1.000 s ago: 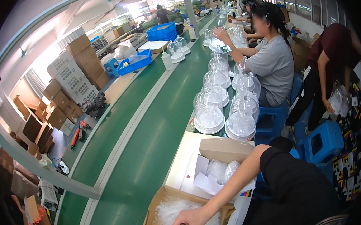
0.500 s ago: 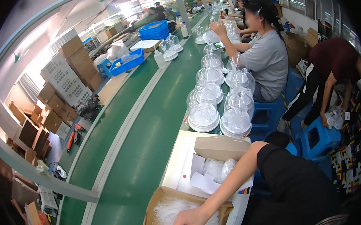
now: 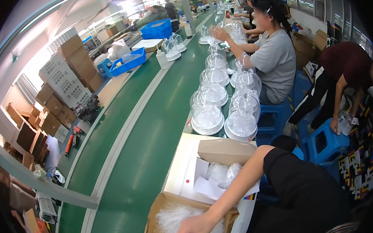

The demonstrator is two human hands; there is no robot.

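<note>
My right hand [image 3: 195, 229] is at the lower edge, its fingers curled together in a pinch over an open cardboard tray box [image 3: 157, 207]. Something small and dark shows at the fingertips, but I cannot make out what it is. Beneath and beside the hand lies a heap of fine white, translucent strands [image 3: 169, 215]. My left hand is out of view. Beyond my forearm stands an open carton [image 3: 223, 150] with white flaps, holding clear plastic-wrapped pieces [image 3: 233, 174].
Two rows of clear domes on white bases [image 3: 207, 121] line the green conveyor [image 3: 140, 163]. A co-worker in grey [image 3: 273, 58] sits beside them. Another person [image 3: 347, 64] bends near a blue stool [image 3: 326, 139]. Across the belt are a white bottle [image 3: 162, 59] and blue bins [image 3: 156, 30].
The view has shifted slightly, while my right hand keeps its pinch over the tray box. The seated co-worker's raised hand has moved left and slightly down.
</note>
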